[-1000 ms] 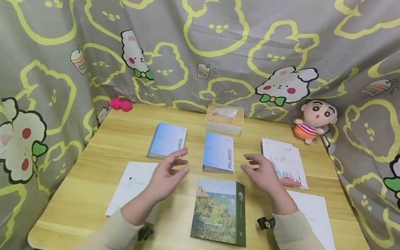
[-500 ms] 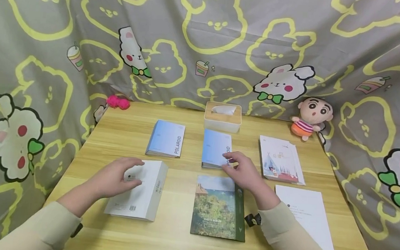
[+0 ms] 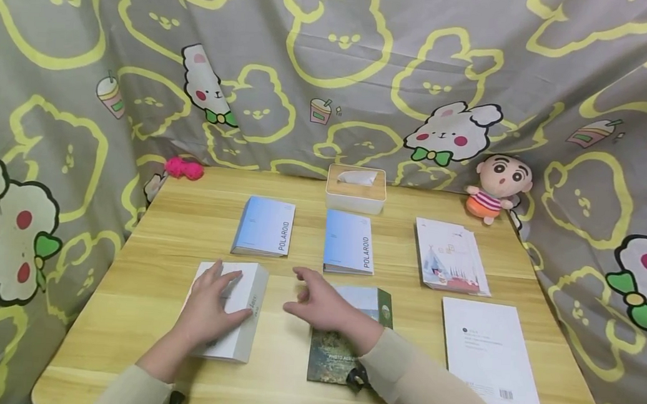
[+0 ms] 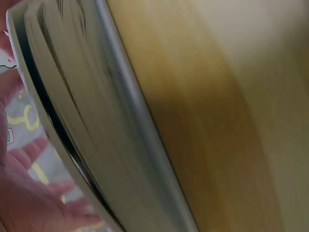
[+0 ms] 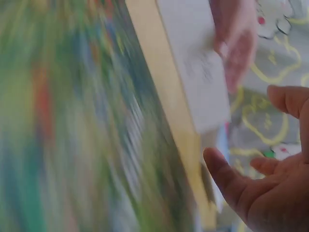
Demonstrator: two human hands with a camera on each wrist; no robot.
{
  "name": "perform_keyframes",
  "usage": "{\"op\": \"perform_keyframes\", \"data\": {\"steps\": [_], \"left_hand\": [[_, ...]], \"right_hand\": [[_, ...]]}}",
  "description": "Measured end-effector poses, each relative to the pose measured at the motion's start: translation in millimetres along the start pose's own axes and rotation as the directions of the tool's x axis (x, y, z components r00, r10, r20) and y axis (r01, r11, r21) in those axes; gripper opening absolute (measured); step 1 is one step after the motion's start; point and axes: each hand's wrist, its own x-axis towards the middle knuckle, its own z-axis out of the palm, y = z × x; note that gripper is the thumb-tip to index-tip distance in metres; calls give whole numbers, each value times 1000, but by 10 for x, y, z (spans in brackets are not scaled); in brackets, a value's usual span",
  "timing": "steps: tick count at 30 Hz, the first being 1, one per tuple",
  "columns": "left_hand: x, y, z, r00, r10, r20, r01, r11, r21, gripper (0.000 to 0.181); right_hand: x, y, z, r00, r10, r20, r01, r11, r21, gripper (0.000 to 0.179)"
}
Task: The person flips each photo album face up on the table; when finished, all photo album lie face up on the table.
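Note:
A thick white album (image 3: 239, 340) lies at the front left of the wooden table. My left hand (image 3: 206, 306) rests over its cover with spread fingers, the thumb reaching to the spine. Page edges (image 4: 72, 106) between its covers fill much of the left wrist view. In the head view my right hand (image 3: 316, 301) hovers above the left part of a photo album (image 3: 340, 363) with a painted garden cover, thumb and fingers apart, facing the white album's spine. The right wrist view shows this hand (image 5: 275, 193) holding nothing; the painted cover (image 5: 72, 121) is blurred there.
Two blue POLAROID albums (image 3: 264, 226) (image 3: 349, 241) lie farther back, with an illustrated white album (image 3: 449, 254) to their right. Another white album (image 3: 493, 358) is at front right. Along the curtain are a tissue box (image 3: 356, 188), a plush doll (image 3: 499, 186) and a pink object (image 3: 185, 168).
My left hand first drew left, then came down onto the white album. My right hand swept left from beside the illustrated album, past the right blue album, to above the painted one.

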Motion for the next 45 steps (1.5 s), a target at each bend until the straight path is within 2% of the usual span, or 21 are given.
{"op": "perform_keyframes", "data": {"steps": [4, 8, 12, 16, 21, 24, 31, 38, 45], "left_hand": [[-16, 13, -1, 994, -109, 12, 109, 994, -11, 81], [-22, 9, -7, 973, -228, 41, 230, 973, -30, 79], [-9, -5, -11, 959, -280, 49, 281, 959, -35, 83], [4, -10, -17, 961, -271, 54, 272, 962, -31, 85], [10, 38, -9, 965, -244, 96, 249, 967, -44, 87], [6, 85, 3, 962, -248, 111, 254, 966, -50, 87], [25, 153, 25, 963, -249, 104, 258, 962, -85, 82], [29, 208, 17, 969, -230, 95, 244, 953, -181, 76], [1, 343, 21, 970, -219, 106, 241, 921, -306, 69]], "right_hand": [[111, -16, 234, 998, 67, 10, -68, 997, 31, 86], [178, -51, 366, 995, 101, 15, -102, 993, 67, 87], [229, -78, 449, 993, 107, 40, -111, 985, 132, 87], [263, -75, 527, 994, 84, 69, -95, 978, 184, 87], [257, -68, 588, 997, 54, 53, -62, 987, 147, 86], [235, -56, 590, 998, 47, 30, -50, 991, 123, 84], [206, -38, 513, 1000, 13, 10, -14, 992, 127, 80], [142, -124, 396, 999, -2, -38, 10, 978, 210, 76], [37, -192, 310, 994, -7, -111, 33, 971, 236, 77]]}}
